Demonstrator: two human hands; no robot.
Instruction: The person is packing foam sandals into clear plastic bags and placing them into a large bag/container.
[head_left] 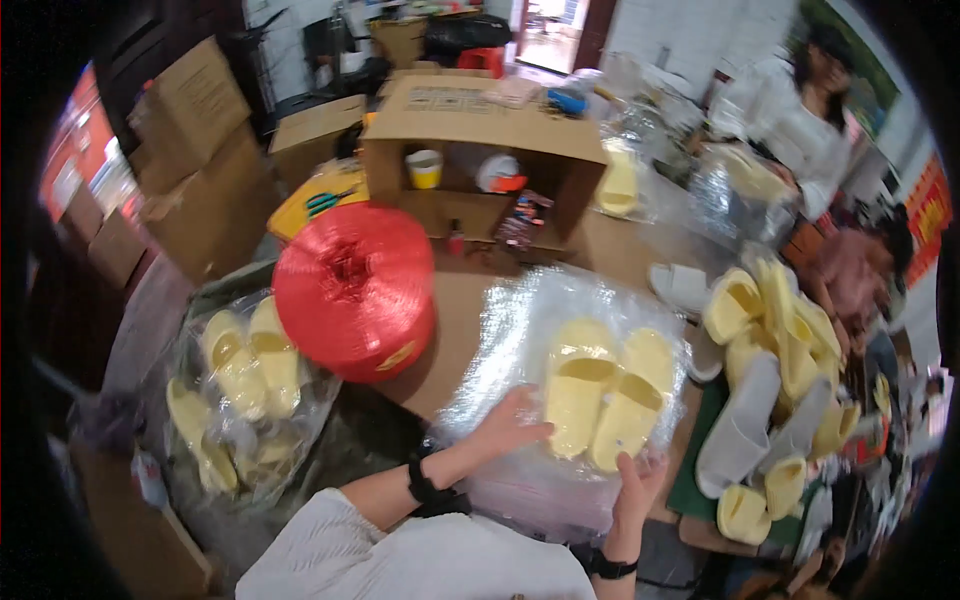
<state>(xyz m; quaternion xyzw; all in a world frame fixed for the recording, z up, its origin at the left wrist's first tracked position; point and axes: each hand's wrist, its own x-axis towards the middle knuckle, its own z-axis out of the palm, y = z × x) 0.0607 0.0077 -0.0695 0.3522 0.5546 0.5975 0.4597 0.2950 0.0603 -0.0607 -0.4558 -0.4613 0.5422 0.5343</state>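
Note:
A pair of pale yellow slippers [581,390] lies side by side, toes pointing away from me, on a stack of clear plastic bags [510,330]. Whether the pair is inside the top bag, I cannot tell. My left hand [512,422] is just left of the left slipper, its fingers stretched toward it over the plastic, slightly blurred. By the heel of the right slipper is my right hand [640,485], thumb and fingers apart, the thumb close to the sole's edge. Neither hand visibly grips anything.
A big red roll of plastic twine [355,290] stands left of the bags, with bagged yellow slippers [240,365] beyond it. Loose yellow and grey slippers [770,350] pile up at right. An open cardboard box [480,120] stands behind. A co-worker [790,120] handles bagged slippers at far right.

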